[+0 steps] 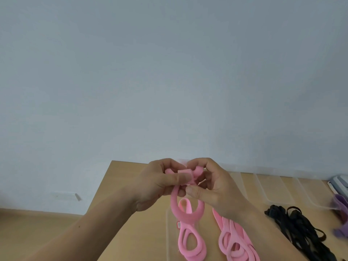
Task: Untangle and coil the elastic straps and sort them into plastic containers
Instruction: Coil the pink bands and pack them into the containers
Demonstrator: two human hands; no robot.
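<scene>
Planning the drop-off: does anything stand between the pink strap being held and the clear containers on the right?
Nothing visible does. The left hand and right hand hold the pink strap above the table; the clear containers sit to its right, and the black straps lie nearer, off that path.

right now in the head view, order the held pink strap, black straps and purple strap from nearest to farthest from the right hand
1. held pink strap: pinched by the right hand itself, at the centre.
2. black straps: piled on the table, to that hand's right.
3. purple strap: at the far right edge, beyond the black pile.
</scene>
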